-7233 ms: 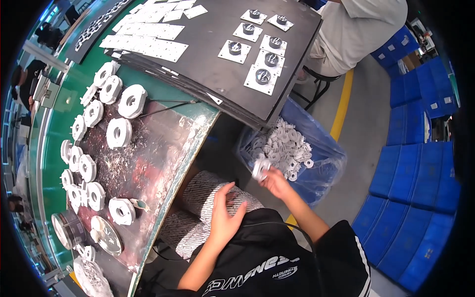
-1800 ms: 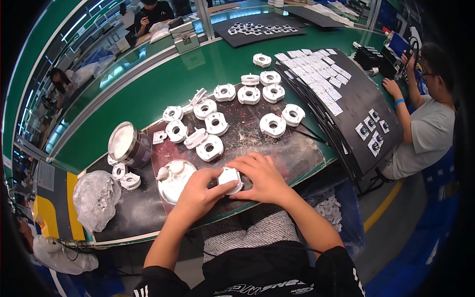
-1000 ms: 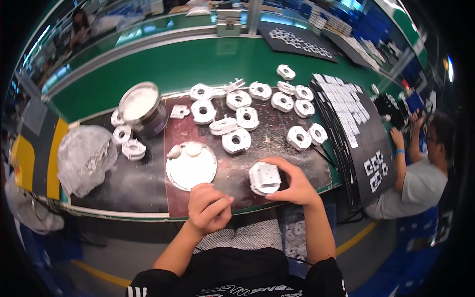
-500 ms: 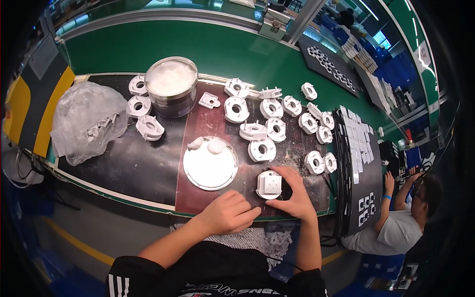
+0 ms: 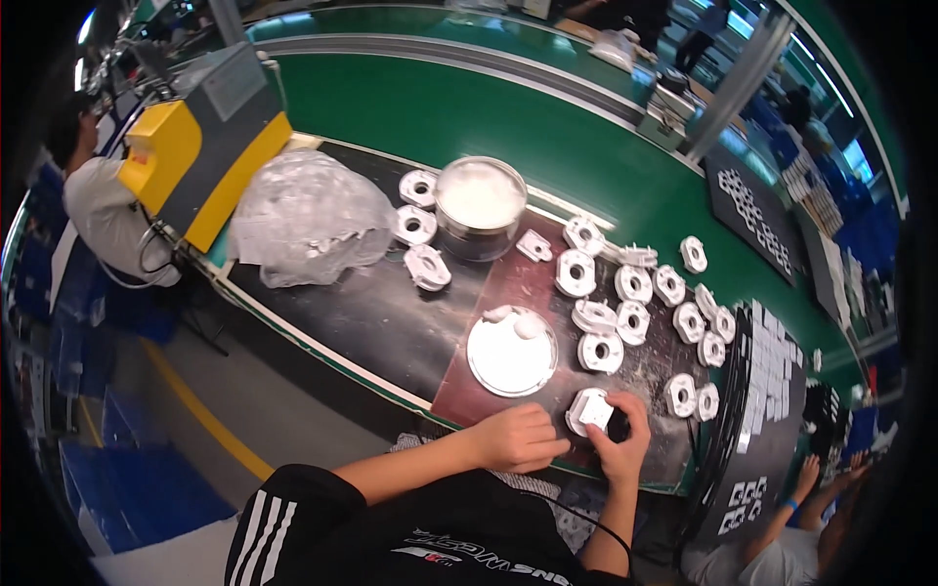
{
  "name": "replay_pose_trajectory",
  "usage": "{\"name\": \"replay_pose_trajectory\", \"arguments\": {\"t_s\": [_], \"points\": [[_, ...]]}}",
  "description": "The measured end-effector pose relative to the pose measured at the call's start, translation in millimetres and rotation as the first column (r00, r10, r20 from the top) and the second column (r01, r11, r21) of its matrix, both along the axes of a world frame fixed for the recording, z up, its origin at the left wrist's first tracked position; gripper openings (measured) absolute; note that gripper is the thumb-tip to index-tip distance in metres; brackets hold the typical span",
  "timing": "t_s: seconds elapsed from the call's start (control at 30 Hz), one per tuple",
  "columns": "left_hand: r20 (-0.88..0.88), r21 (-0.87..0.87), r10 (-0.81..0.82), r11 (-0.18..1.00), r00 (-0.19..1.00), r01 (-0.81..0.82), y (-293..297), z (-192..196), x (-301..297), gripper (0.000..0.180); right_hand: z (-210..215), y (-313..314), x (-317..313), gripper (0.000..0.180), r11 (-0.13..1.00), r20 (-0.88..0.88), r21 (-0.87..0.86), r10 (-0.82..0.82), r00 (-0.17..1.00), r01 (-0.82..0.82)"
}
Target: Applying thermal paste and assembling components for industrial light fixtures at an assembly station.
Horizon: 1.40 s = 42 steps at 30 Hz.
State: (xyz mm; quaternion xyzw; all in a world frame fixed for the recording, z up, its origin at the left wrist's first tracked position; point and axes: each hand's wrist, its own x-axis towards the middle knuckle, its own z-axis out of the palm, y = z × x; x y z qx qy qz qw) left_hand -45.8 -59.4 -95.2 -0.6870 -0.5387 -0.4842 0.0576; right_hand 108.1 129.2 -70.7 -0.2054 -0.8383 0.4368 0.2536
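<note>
A small white plastic housing [image 5: 590,411] lies on the dark work mat [image 5: 391,313] near the bench's front edge. My right hand [image 5: 622,442] is closed around its right side, fingers curled over the top. My left hand [image 5: 516,439] is a loose fist just left of it, its fingertips touching the part's lower left edge. Just above my left hand lies a flat round white dish [image 5: 511,354] with two small white pieces on its rim.
Several white ring-shaped housings [image 5: 635,293] are spread over the mat. A round metal tin [image 5: 480,203], a clear plastic bag [image 5: 308,217] and a yellow machine [image 5: 200,146] stand to the left. A black tray [image 5: 772,410] lies right. Other people sit far left and lower right.
My view has swung left along the bench. Both hands have stayed on the white housing at the front edge, with the left hand now closer against it.
</note>
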Motion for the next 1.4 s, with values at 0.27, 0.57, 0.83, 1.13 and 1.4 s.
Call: {"name": "replay_pose_trajectory", "arguments": {"t_s": [0.27,0.57,0.83,1.13,1.4], "points": [[-0.022,-0.097,0.675,0.732,0.737,-0.674,-65.4,55.0,-79.9,0.010,-7.0,-1.6,1.1,0.050,0.998,-0.004,0.060,0.003,1.000,-0.003],[-0.513,-0.453,0.823,-0.021,0.242,-0.891,-147.2,66.3,-242.5,0.020,-1.8,0.4,3.0,0.047,0.995,0.013,0.098,-0.003,1.000,0.001],[-0.607,-0.380,0.767,-0.049,0.209,-0.924,-162.7,39.4,-264.3,0.027,2.5,1.9,1.8,0.049,0.989,0.015,0.144,0.018,1.000,-0.020],[-0.696,-0.409,0.664,-0.055,0.273,-0.911,-151.9,39.3,-272.9,0.015,4.2,2.1,4.5,0.047,0.993,0.024,0.120,0.009,1.000,-0.012],[-0.482,-0.278,0.771,0.316,0.416,-0.907,-139.1,71.3,-220.4,0.011,4.9,2.8,3.6,0.046,0.993,0.002,0.120,0.018,1.000,-0.018]]}}
